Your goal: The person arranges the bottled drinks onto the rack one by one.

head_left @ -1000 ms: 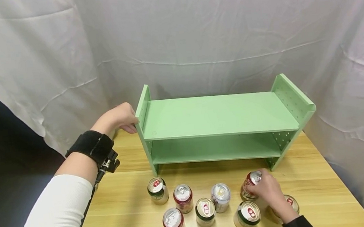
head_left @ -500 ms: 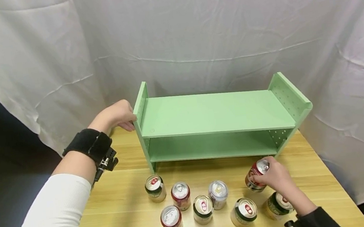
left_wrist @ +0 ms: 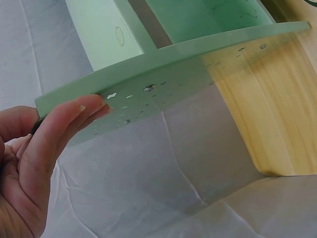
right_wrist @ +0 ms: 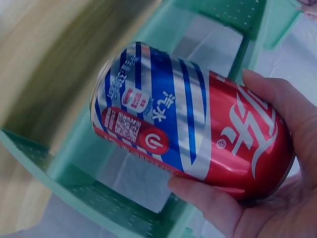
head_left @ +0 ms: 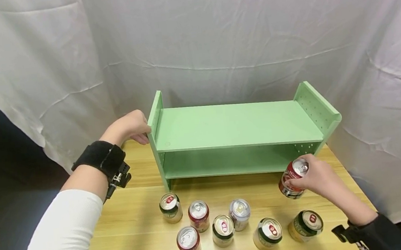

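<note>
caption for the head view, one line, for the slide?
Right hand lifts a red can toward the green shelf; left hand steadies its end panel.

Bright, even light, soft shadows; head view bows at edges, right wrist background blurred.

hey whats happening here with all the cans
A person is working at a wooden table with a green two-tier shelf. Their left hand rests on the shelf's left side panel. Their right hand has a grip on a red can, lifted off the table just in front of the shelf's right end. Seven more cans stand upright on the table in front. Both shelf tiers hold nothing.
</note>
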`<state>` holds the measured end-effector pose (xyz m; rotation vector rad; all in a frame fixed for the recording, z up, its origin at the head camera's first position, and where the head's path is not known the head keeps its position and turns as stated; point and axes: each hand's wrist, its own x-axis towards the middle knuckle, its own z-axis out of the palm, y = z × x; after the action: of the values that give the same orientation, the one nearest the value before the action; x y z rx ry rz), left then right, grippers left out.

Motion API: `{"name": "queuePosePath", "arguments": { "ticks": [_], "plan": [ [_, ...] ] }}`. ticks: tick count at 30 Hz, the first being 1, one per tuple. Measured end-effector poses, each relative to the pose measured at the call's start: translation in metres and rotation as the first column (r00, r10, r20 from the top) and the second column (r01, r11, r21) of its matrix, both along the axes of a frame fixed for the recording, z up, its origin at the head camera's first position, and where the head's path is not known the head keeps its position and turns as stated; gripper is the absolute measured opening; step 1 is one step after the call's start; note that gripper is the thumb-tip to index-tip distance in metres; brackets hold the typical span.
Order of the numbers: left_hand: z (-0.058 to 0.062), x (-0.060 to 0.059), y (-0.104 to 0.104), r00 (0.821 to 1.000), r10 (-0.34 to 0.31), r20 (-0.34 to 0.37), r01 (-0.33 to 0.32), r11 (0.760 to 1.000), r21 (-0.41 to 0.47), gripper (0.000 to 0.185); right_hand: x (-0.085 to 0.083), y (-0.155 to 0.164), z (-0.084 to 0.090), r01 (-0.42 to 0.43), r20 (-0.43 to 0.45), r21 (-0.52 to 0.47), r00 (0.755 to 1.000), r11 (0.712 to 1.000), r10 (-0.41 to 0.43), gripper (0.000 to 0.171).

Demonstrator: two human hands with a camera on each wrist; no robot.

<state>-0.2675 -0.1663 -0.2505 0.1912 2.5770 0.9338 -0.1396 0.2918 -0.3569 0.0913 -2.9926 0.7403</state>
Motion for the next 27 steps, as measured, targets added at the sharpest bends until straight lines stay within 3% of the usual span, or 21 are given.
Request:
{"name": "queuePosePath", "arguments": {
  "ticks": [8, 27],
  "plan": [
    [-0.005, -0.005, 0.003, 1.0, 0.003, -0.015, -0.003, 1.0, -0.003, 0.031, -0.013, 0.014, 0.03, -0.006, -0.008, 0.081, 1.0, 0.997, 0.007, 0.069],
    [-0.009, -0.008, -0.002, 0.999, 0.006, -0.042, -0.007, 1.0, -0.015, 0.028, -0.039, 0.029, 0.084, -0.046, 0.006, 0.122, 0.999, 0.992, 0.045, 0.079]
  ]
}}
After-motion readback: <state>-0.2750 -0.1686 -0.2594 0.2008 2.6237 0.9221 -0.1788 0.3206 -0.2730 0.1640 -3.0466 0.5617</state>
